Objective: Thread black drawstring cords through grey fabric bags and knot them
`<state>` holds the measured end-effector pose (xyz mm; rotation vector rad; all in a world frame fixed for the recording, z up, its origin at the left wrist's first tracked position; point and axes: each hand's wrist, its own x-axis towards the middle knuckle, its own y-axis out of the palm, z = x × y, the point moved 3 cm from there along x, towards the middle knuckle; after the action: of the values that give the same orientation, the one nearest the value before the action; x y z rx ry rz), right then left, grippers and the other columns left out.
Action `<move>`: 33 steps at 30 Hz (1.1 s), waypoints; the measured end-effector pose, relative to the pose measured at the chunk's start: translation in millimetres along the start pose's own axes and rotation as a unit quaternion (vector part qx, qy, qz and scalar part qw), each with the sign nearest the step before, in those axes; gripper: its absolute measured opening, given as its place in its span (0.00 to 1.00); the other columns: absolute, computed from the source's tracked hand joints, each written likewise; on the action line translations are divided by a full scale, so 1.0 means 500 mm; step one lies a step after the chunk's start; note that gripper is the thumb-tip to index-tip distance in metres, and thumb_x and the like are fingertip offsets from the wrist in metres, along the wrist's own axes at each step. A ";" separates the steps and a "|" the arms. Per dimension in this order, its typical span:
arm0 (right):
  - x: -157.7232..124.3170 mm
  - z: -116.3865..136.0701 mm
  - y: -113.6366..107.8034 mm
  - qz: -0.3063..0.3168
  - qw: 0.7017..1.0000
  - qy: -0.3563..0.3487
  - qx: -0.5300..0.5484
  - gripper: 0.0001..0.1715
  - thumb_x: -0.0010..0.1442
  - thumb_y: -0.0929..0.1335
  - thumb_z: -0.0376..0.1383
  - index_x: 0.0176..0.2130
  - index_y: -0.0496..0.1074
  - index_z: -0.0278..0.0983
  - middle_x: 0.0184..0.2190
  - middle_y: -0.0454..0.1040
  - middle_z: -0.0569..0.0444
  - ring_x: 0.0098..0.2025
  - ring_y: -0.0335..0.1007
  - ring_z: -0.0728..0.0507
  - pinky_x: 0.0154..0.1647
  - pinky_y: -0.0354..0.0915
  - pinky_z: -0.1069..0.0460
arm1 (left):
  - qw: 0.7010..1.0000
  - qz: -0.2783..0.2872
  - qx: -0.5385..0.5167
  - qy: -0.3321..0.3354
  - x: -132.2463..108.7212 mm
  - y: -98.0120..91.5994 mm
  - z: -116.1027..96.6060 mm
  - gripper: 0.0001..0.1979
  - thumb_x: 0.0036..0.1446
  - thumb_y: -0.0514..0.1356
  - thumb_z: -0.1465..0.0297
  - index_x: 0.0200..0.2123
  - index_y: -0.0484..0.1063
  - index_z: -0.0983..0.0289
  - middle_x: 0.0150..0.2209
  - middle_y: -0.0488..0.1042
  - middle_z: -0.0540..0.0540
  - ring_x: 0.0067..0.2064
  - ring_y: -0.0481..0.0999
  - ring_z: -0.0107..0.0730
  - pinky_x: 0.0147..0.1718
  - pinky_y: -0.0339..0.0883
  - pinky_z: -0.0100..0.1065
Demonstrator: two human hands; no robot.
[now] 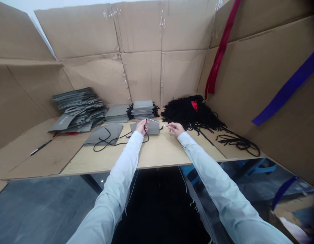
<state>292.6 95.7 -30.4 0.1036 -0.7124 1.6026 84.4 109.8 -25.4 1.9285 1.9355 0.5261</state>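
My left hand (142, 126) is closed in a pinch over the middle of the table, with a black cord (148, 137) coming out of its fingers and hanging down. Opposite it, my right hand (175, 128) grips the end of a thin pale rod (157, 122), which stretches across to the left fingertips. Just behind and below the hands lies a flat grey bag (154, 128); whether the left fingers touch it, I cannot tell. Another grey bag pile (103, 135) rests to the left, with loose black cord looped over it.
Against the back stand a tall, uneven heap of grey bags (79, 110), a low stack (117, 113) and a neat stack with black cord ends (143, 110). A mound of black cords (192, 113) fills the right side. A pen (40, 147) lies far left. Cardboard walls (141, 74) enclose the table.
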 end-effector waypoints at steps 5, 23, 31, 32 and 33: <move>0.002 -0.001 0.004 0.022 0.998 0.033 0.050 0.12 0.44 0.63 0.36 0.30 0.69 0.32 0.15 0.64 0.59 0.16 0.50 0.55 0.18 0.46 0.58 | 1.000 0.008 -0.011 0.004 0.000 0.001 0.001 0.03 0.48 0.55 0.72 0.29 0.64 0.65 0.24 0.65 0.48 0.15 0.54 0.14 0.12 0.43 0.21; -0.003 -0.012 0.021 0.065 0.979 0.141 0.131 0.16 0.42 0.64 0.38 0.32 0.68 0.30 0.15 0.61 0.60 0.13 0.44 0.57 0.13 0.40 0.58 | 0.998 -0.014 0.058 0.025 0.002 -0.003 0.002 0.02 0.50 0.53 0.72 0.27 0.63 0.65 0.19 0.56 0.45 0.12 0.45 0.11 0.10 0.35 0.20; -0.008 -0.007 0.021 0.088 0.965 0.181 0.170 0.18 0.40 0.65 0.37 0.33 0.66 0.30 0.15 0.60 0.61 0.12 0.40 0.58 0.13 0.37 0.58 | 0.997 -0.011 0.065 0.034 0.000 -0.001 0.002 0.03 0.52 0.51 0.72 0.27 0.61 0.65 0.20 0.60 0.45 0.12 0.47 0.11 0.09 0.37 0.19; -0.009 -0.007 0.022 0.093 0.962 0.184 0.176 0.18 0.40 0.65 0.38 0.33 0.66 0.30 0.15 0.60 0.61 0.12 0.40 0.58 0.13 0.37 0.58 | 0.997 -0.012 0.063 0.034 0.000 -0.001 0.003 0.03 0.51 0.52 0.72 0.27 0.61 0.65 0.20 0.60 0.46 0.12 0.47 0.11 0.09 0.37 0.19; -0.010 -0.007 0.023 0.097 0.960 0.186 0.183 0.18 0.40 0.66 0.38 0.33 0.66 0.31 0.15 0.60 0.62 0.12 0.40 0.58 0.12 0.37 0.58 | 0.997 -0.015 0.062 0.033 0.000 -0.001 0.004 0.03 0.51 0.52 0.72 0.27 0.61 0.65 0.20 0.61 0.46 0.12 0.47 0.11 0.10 0.37 0.19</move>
<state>283.9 93.3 -39.7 -0.0008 -0.1312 1.8630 84.9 110.0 -27.1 1.9762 2.0802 0.4782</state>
